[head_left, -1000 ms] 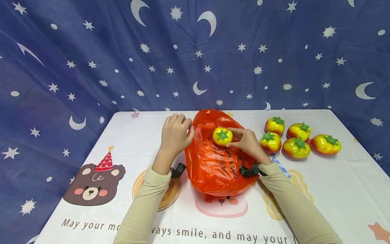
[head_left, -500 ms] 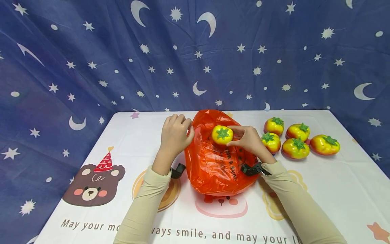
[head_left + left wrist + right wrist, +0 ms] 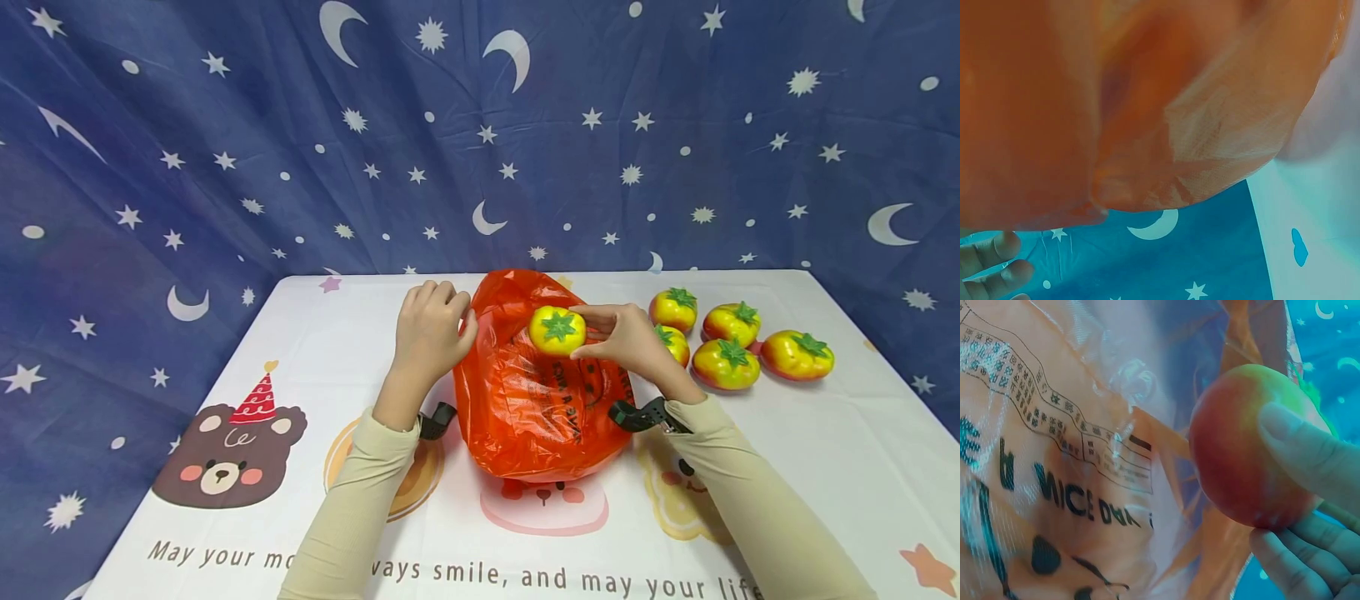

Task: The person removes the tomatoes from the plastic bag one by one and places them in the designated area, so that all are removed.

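Observation:
A red plastic bag (image 3: 517,417) stands in the middle of the table, its opening spread. At its left edge, my left hand (image 3: 431,329) holds the rim with bent fingers; the thumb is largely hidden by the bag in the left wrist view, where fingertips (image 3: 1013,269) show just below the plastic. My right hand (image 3: 630,337) pinches a yellow-and-red toy tomato (image 3: 557,331) with a green leafy top between thumb and fingers. In the head view it overlaps the bag's mouth. The right wrist view has the tomato (image 3: 1247,447) beside the bag's printed side (image 3: 1079,487).
Several more toy tomatoes (image 3: 726,365) lie grouped on the right of the table, one partly behind my right hand. A white printed cloth (image 3: 847,467) covers the table. Behind it hangs a blue curtain (image 3: 420,200) with moons and stars.
My right hand has shifted a little to the right with the toy tomato, first rising slightly. The left hand and the bag stay nearly still.

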Tool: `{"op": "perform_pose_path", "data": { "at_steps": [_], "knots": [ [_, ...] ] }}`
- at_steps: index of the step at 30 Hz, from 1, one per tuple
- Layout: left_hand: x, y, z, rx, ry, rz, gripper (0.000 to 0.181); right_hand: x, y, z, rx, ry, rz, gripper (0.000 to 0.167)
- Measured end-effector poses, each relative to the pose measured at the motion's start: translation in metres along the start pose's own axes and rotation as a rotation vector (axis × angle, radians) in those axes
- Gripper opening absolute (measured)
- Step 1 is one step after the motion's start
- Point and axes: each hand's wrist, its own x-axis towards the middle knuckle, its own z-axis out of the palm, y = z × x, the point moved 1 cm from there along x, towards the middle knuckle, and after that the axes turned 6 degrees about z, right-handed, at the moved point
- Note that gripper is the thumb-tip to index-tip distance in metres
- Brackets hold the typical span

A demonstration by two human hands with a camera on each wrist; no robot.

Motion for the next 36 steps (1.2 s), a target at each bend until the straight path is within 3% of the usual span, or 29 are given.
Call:
{"op": "perform_pose_path", "data": {
  "at_steps": [5, 18, 25, 36],
  "knots": [
    [0.001, 0.001, -0.001, -0.004, -0.005, 0.001, 0.012, -0.006, 0.003, -0.010, 0.035, -0.024, 0.030, 0.062],
    [0.001, 0.002, -0.001, -0.008, -0.004, 0.005, 0.011, -0.028, 0.013, -0.039, 0.001, 0.045, 0.042, 0.061],
    [0.000, 0.002, -0.001, -0.003, -0.009, 0.007, 0.011, -0.042, 0.021, -0.053, 0.061, 0.042, 0.088, 0.064],
    [0.000, 0.002, 0.000, -0.008, -0.006, 0.007, 0.011, -0.062, 0.038, -0.078, -0.081, 0.104, 0.142, 0.068]
  ]
}}
